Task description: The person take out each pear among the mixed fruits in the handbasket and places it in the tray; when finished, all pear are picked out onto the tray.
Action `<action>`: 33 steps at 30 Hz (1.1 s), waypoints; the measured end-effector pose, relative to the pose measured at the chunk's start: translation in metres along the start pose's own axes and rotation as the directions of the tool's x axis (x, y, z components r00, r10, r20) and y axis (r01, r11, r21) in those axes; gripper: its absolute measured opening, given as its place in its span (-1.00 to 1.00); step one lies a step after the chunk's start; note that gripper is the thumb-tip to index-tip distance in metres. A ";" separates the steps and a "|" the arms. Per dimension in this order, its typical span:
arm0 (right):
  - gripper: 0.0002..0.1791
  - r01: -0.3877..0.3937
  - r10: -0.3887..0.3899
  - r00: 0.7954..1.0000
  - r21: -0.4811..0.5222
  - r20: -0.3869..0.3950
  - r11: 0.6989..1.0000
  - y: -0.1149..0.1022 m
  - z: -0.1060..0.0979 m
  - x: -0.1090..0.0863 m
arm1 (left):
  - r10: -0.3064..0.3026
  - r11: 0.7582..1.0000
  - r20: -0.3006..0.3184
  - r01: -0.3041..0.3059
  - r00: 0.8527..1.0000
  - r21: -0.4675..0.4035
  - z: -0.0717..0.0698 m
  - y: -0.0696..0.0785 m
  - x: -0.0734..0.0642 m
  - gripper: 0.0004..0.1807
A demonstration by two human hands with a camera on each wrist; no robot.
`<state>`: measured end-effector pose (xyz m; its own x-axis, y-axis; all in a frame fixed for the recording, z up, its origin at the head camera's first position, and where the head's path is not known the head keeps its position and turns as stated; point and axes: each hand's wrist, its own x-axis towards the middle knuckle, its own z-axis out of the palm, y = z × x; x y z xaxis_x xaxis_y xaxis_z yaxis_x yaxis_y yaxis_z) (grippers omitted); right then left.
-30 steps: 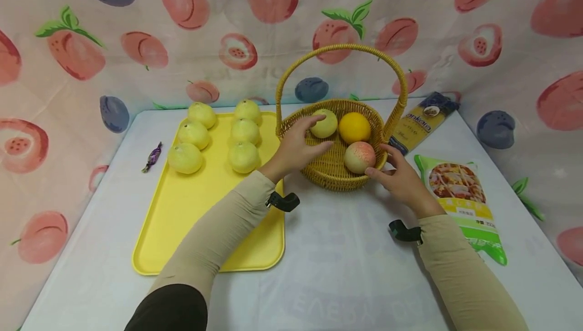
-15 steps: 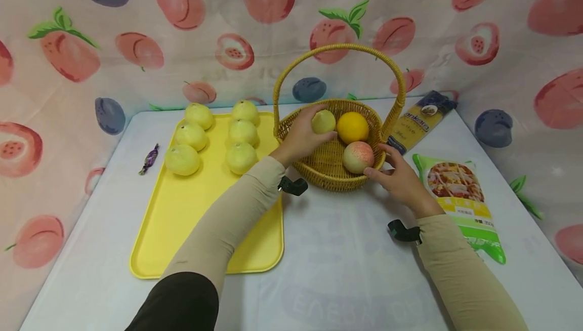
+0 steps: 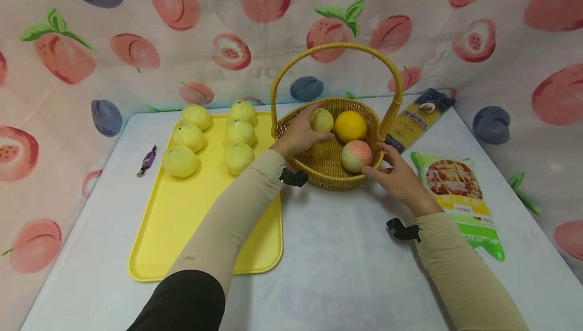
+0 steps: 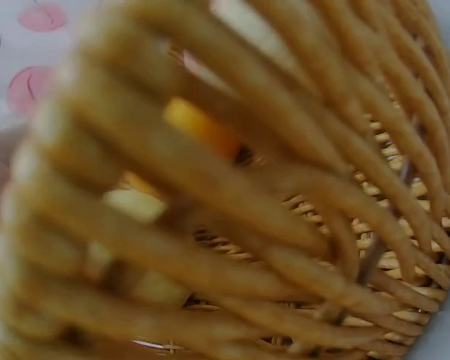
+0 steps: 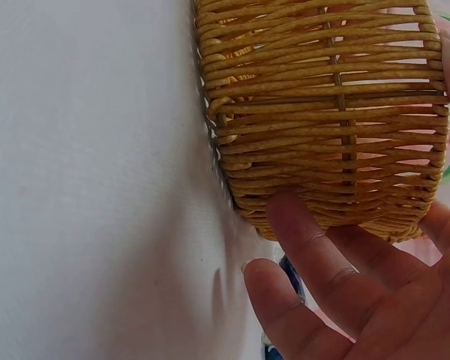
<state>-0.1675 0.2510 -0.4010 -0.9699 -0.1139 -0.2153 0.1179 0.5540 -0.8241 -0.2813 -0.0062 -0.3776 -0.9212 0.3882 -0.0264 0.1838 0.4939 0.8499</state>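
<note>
In the head view, a wicker basket (image 3: 328,185) with a tall arched handle holds a pale yellow-green round fruit (image 3: 322,120), an orange (image 3: 350,126) and a peach (image 3: 357,157). My left hand (image 3: 300,131) reaches over the basket's left rim, thumb and fingers on either side of the yellow-green fruit. Weave fills the left wrist view and mostly hides that fruit. At the right rim my right hand (image 3: 401,178) grips the basket, its thumb near the peach. In the right wrist view its fingers (image 5: 315,255) lie against the outside of the wicker wall.
Left of the basket lies a yellow tray (image 3: 182,240) with several similar yellow-green fruits in two rows. A purple wrapped candy (image 3: 147,161) lies beyond its left edge. Right of the basket are a pasta packet (image 3: 416,121) and a green-and-white food bag (image 3: 460,199).
My left hand has moved right and down into the basket, closing around the yellow-green fruit. My right hand keeps its hold on the rim. The view has shifted slightly.
</note>
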 end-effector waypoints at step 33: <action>0.07 0.002 -0.002 1.000 -0.006 -0.001 1.000 -0.001 0.000 -0.001 | -0.012 0.995 0.022 0.010 1.000 0.098 0.004 -0.001 -0.003 -0.27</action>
<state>-0.1663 0.2506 -0.4005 -0.9704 -0.1137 -0.2131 0.1149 0.5587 -0.8214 -0.2772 -0.0046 -0.3805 -0.9155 0.3993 -0.0488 0.2069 0.5714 0.7941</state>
